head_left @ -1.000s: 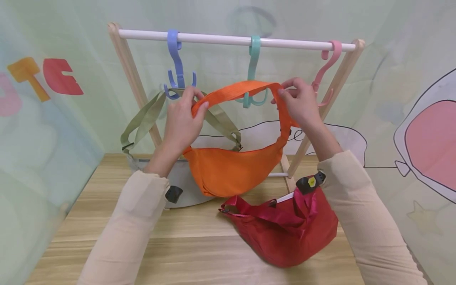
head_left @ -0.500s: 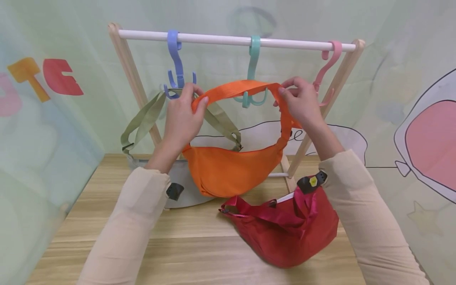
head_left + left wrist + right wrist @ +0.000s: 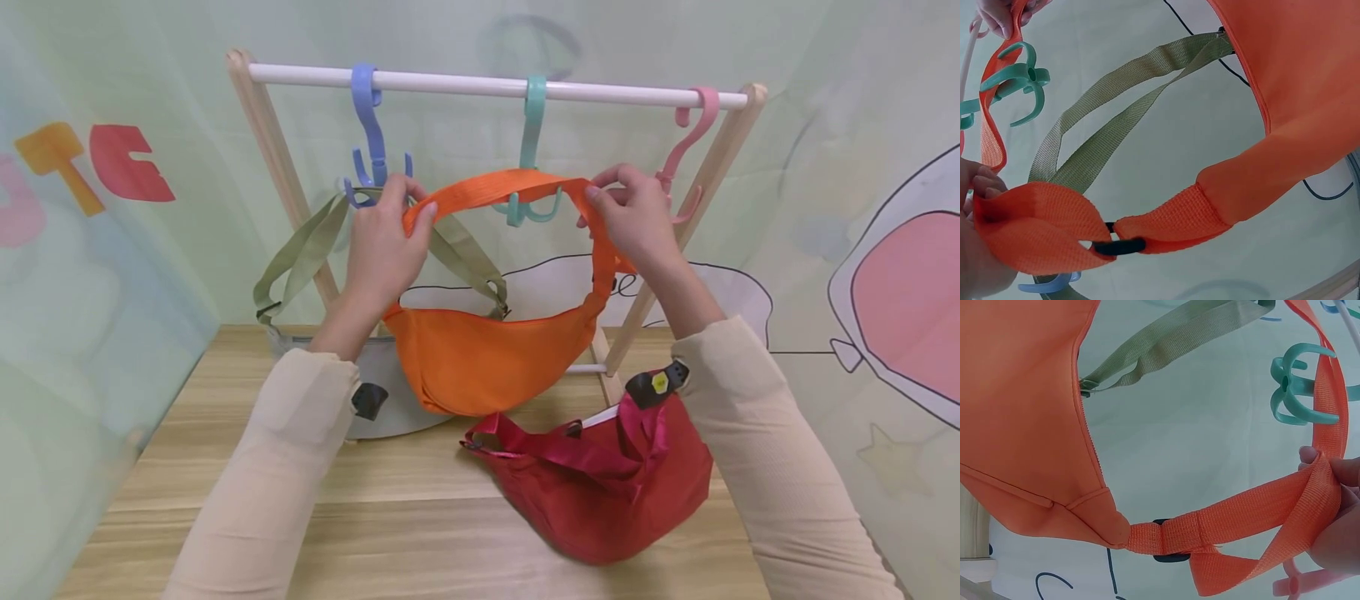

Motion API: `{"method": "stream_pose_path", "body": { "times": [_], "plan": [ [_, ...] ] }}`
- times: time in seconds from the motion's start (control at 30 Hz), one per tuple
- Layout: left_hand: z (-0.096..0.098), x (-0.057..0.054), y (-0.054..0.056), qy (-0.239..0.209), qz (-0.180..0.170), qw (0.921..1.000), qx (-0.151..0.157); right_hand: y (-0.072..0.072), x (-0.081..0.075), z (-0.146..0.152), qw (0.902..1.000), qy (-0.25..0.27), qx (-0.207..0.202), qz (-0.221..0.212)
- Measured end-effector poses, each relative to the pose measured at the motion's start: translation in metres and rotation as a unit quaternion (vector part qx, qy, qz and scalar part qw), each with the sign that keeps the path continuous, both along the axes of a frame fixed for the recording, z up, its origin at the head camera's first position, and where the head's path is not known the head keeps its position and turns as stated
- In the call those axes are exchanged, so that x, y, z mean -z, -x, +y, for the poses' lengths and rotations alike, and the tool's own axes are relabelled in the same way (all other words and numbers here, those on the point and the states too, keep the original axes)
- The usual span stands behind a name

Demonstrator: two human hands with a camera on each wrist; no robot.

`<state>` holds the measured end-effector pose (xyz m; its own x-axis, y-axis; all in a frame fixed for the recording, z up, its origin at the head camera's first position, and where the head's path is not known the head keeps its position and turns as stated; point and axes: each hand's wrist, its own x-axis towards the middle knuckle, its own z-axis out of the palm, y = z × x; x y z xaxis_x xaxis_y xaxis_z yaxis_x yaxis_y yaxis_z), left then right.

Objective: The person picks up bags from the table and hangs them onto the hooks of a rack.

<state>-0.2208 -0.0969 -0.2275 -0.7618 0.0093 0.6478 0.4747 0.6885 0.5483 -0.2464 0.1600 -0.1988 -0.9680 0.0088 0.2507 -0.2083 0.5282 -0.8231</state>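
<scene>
An orange shoulder bag (image 3: 495, 358) hangs by its strap (image 3: 480, 190) between my two hands. With thumb and fingers my left hand (image 3: 386, 258) pinches the strap's left side. My right hand (image 3: 637, 217) pinches its right side, where the strap folds over near a black buckle (image 3: 1171, 557). The strap's top runs across the teal hook (image 3: 534, 125), and a front prong overlaps it in the head view. Both wrist views also show strap and prongs overlapping. Behind my left hand, a grey bag's olive strap (image 3: 307, 250) hangs on the blue hook (image 3: 367, 108).
A red bag (image 3: 600, 508) lies on the wooden table (image 3: 390, 542) at the front right. The grey bag (image 3: 401, 417) rests at the back left, partly covered by the orange one. A pink hook (image 3: 693, 133) hangs at the right of the rack's white bar (image 3: 450, 82).
My left thumb has shifted slightly upward along the orange strap, and the teal hook's lower end has moved a little left. My right hand stays nearly in place.
</scene>
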Motion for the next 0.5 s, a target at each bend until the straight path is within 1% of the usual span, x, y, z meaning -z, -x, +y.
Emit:
{"method": "stream_pose_path", "body": {
  "times": [0.23, 0.5],
  "plan": [
    [0.0005, -0.0014, 0.0016, 0.009, 0.004, 1.0, 0.0, 0.0002, -0.0007, 0.001, 1.0, 0.005, 0.0, 0.0],
    [0.0004, -0.0044, 0.0025, 0.016, -0.034, 0.9993, 0.005, 0.0012, -0.0004, 0.0024, 1.0, 0.003, 0.002, 0.001]
  ]
}}
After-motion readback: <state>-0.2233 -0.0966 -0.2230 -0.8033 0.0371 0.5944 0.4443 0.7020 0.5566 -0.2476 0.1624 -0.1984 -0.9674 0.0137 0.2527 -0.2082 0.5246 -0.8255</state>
